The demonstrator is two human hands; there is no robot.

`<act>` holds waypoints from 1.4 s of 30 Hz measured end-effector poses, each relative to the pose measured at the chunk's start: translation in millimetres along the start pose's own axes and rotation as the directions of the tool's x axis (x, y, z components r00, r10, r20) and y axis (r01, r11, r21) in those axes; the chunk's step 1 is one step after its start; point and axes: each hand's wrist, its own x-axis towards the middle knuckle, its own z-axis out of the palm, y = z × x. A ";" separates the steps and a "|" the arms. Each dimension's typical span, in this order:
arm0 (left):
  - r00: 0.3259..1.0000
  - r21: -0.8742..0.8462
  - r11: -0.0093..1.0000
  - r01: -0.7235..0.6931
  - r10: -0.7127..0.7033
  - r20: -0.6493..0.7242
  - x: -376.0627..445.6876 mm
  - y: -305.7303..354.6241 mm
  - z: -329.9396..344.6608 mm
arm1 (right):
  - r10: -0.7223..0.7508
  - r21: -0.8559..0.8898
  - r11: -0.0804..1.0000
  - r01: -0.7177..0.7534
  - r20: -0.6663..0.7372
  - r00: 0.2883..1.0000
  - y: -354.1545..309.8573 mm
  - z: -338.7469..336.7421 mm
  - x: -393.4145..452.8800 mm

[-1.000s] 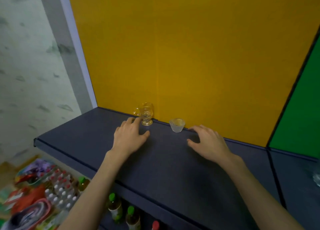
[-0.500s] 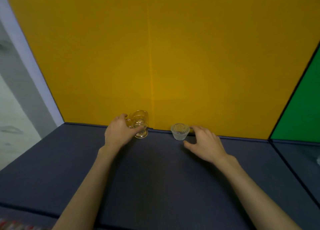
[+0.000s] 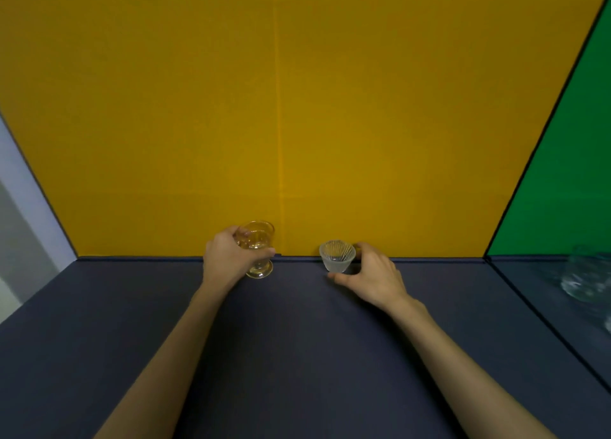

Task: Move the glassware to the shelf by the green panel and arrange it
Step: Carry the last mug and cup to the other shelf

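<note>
A footed clear glass cup [image 3: 259,250] stands on the dark shelf top [image 3: 297,339] against the yellow panel [image 3: 264,107]. My left hand [image 3: 228,260] is wrapped around its left side, fingers across the bowl. To its right sits a small ribbed clear glass cup [image 3: 337,256]. My right hand [image 3: 373,278] cups it from the right, thumb in front of its base and fingers behind its rim. The green panel [image 3: 562,174] rises at the far right, with more clear glassware [image 3: 585,278] blurred on the shelf below it.
A dark seam [image 3: 529,299] divides the yellow-backed shelf from the green-backed one. A pale wall edge [image 3: 20,190] shows at the far left.
Both hands reached forward from flat on the shelf. The left closed around the footed cup and the right wrapped around the small ribbed cup. The view tilted up and closer.
</note>
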 end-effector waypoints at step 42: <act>0.865 -0.445 0.869 -0.217 0.382 0.325 -256.6 251.7 164.6 | 0.245 0.448 0.892 -0.057 -0.374 0.895 212.9 -226.6 -250.8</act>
